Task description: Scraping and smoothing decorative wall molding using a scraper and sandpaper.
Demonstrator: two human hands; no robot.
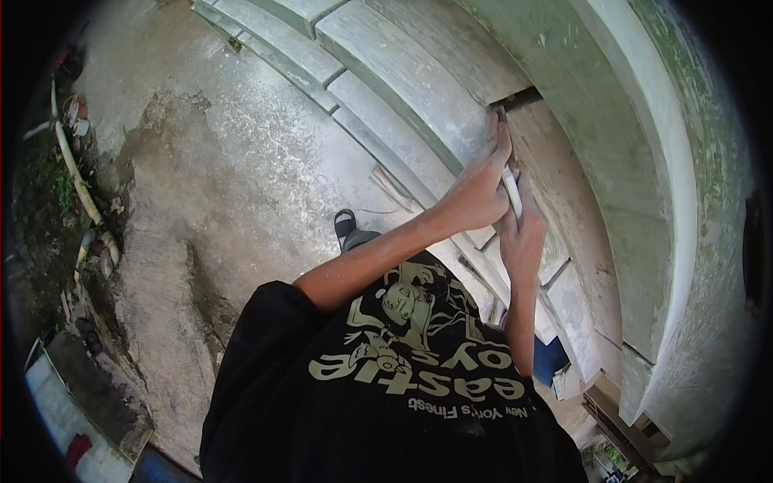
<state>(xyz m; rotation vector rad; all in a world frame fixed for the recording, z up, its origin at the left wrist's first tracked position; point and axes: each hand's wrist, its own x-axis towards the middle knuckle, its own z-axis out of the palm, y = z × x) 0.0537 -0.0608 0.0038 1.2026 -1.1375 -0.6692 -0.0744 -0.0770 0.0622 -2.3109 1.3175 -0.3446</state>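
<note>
My right hand (524, 235) is closed around a narrow white handle-like piece (513, 192), which slants up between my two hands. My left hand (482, 188) is right beside it, thumb side close to the piece. Its fingers stretch up to the end edge of a pale slab (410, 66), at a dark gap. A thin brownish edge shows beside these fingers, but most of it is hidden, and whether the left hand grips it is unclear. Pale dust coats both hands.
Long pale slabs or mouldings (386, 121) lie in stepped rows beside a greenish wall (604, 151). A loose strip (392, 187) lies on the concrete floor (241, 163) near my sandalled foot (345, 224). A pipe (75, 175) runs along the left edge.
</note>
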